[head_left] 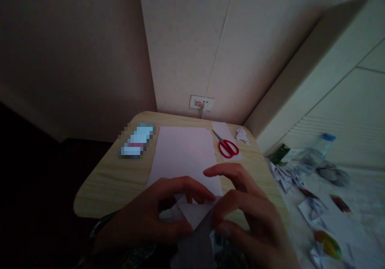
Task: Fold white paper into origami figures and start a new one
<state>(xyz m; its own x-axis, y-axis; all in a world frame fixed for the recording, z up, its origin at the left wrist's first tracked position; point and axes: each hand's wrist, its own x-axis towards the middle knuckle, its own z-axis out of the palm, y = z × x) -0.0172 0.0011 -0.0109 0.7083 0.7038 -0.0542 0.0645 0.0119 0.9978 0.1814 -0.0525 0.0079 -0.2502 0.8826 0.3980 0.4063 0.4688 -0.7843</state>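
A partly folded piece of white paper point(197, 213) is held up over the near edge of the table, with a triangular flap facing me. My left hand point(150, 210) pinches it from the left between thumb and fingers. On its right side my right hand point(243, 210) grips it with thumb and bent middle finger, the index finger raised off the paper. Beyond my hands lies a stack of flat white sheets point(185, 148). The lower part of the folded paper hangs in shadow near my lap.
Red-handled scissors point(227, 147) rest on a paper strip point(222, 127), beside a small folded paper figure point(242, 135). A blurred phone point(138, 140) lies on the left of the wooden table point(99, 192). To the right are a plastic bottle point(319, 150) and scattered folded papers point(285, 176). A wall socket point(202, 102) is behind.
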